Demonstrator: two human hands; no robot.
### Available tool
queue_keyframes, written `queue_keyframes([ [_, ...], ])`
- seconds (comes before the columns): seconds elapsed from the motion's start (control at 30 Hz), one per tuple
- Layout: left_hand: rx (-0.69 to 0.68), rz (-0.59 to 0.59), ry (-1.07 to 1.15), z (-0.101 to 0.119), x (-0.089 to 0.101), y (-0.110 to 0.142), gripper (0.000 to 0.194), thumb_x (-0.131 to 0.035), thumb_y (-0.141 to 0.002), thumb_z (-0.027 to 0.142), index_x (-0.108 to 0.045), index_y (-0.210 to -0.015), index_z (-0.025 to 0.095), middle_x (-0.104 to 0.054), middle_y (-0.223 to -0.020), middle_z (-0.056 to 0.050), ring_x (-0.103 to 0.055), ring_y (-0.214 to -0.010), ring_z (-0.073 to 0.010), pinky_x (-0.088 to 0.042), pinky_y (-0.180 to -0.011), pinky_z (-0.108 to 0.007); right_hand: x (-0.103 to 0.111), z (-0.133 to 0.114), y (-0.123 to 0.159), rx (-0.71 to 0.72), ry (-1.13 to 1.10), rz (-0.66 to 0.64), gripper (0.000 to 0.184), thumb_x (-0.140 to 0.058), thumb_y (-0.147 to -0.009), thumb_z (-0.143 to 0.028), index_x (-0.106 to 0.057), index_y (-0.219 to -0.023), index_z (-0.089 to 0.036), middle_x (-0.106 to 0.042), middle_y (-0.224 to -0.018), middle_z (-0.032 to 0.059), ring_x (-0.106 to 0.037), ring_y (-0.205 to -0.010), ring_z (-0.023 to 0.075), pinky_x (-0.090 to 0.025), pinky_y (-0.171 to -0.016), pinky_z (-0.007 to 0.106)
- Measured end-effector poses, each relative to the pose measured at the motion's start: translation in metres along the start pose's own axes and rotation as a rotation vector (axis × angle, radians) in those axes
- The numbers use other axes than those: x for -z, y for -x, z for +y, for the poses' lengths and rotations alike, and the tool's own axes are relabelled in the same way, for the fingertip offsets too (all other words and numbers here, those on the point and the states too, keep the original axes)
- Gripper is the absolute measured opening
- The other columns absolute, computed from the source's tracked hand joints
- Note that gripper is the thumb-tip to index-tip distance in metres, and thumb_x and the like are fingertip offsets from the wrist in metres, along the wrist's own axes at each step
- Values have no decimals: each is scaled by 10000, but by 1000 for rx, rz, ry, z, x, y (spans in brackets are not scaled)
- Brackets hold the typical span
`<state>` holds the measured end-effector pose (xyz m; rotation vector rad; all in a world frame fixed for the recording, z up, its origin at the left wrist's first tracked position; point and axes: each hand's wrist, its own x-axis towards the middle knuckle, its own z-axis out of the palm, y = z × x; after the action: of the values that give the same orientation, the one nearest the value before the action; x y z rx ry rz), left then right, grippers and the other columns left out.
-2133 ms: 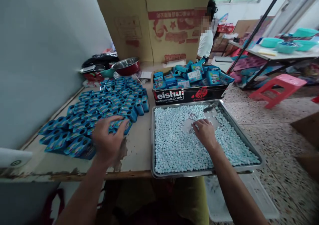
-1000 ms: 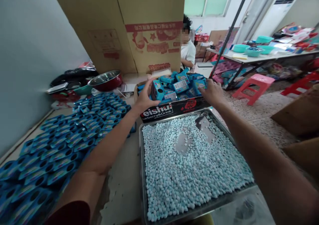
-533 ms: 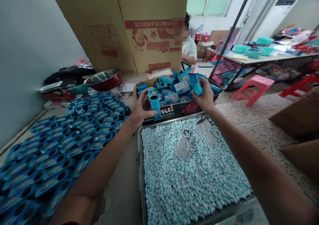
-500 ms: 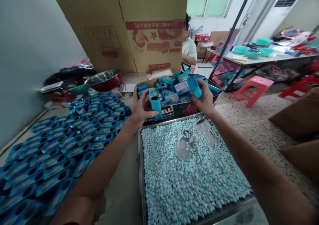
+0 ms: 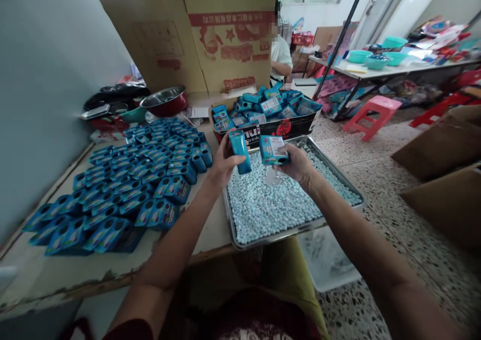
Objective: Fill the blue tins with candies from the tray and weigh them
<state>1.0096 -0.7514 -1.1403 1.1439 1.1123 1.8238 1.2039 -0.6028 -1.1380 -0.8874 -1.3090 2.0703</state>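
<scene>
My left hand (image 5: 224, 162) is closed around a small blue box (image 5: 239, 152), held upright with a slight tilt. A second blue box (image 5: 271, 149), its white label panel facing me, is gripped in my right hand (image 5: 296, 163). Both boxes hang over the far part of a metal tray (image 5: 263, 238) spread with pale blue pellets (image 5: 270, 204). Behind the hands, a black printed carton (image 5: 291, 128) holds a heap of similar blue boxes (image 5: 271, 104). To the left, many blue boxes with dark round openings (image 5: 139, 164) stand in rows on the table.
A red and steel bowl (image 5: 165, 101) sits at the back left before a tall cardboard sheet (image 5: 229, 44). A person (image 5: 281, 56) sits partly hidden behind it. To the right are a red stool (image 5: 372, 117), a side table with green bowls (image 5: 359, 56) and brown cartons (image 5: 439, 154).
Both hands have drawn back from the carton, bringing the two boxes closer together above the tray. The right box has turned its label toward me. The view has tipped downward.
</scene>
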Motion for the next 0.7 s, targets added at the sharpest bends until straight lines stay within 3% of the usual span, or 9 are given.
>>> queue_keyframes([
  [0.13,-11,-78,-80,-8,7,23,1041,-972,-625,396,-541,-1558,227,-679,-1509,-188,-684,-1389,-406,-560,-1186,-554,3,4,27,-45,129,-46,336,-764,-605,-234,-700,-932,-198,-762,-872,46,-618,-714,156,-509,-568,236],
  [0.27,-67,-115,-217,-17,13,42,1268,-1073,-505,416,-493,-1604,164,-531,-1662,-256,-512,-1570,-461,-453,-1297,-569,-1,4,50,175,419,115,517,-897,-632,-339,-738,-1105,-206,-773,-916,20,-636,-776,159,-444,-604,229],
  [0.33,-125,-152,-284,-18,16,51,1327,-1075,-510,431,-445,-1648,170,-477,-1706,-257,-455,-1610,-468,-392,-1339,-582,-5,-1,59,282,531,108,466,-896,-667,-409,-760,-1063,-206,-759,-895,13,-634,-788,165,-437,-631,246],
  [0.47,-212,-197,-360,-16,17,66,1279,-1034,-621,490,-395,-1695,221,-516,-1676,-223,-503,-1570,-463,-433,-1307,-592,-15,-13,75,451,771,-4,280,-817,-794,-456,-791,-889,-194,-714,-808,24,-599,-754,176,-433,-653,291],
  [0.6,-193,-93,-263,-12,14,74,1291,-1064,-559,510,-438,-1654,235,-590,-1609,-210,-561,-1515,-461,-484,-1260,-585,-22,-16,85,541,1035,-43,389,-872,-813,-450,-817,-1110,-204,-628,-736,-10,-511,-675,153,-359,-597,292],
  [0.7,-100,-62,-119,-5,14,80,1174,-1052,-561,501,-520,-1574,238,-670,-1525,-190,-636,-1439,-441,-540,-1196,-563,-20,-14,93,638,1144,-96,440,-880,-847,-416,-787,-1240,-241,-690,-848,2,-544,-697,156,-387,-615,297],
])
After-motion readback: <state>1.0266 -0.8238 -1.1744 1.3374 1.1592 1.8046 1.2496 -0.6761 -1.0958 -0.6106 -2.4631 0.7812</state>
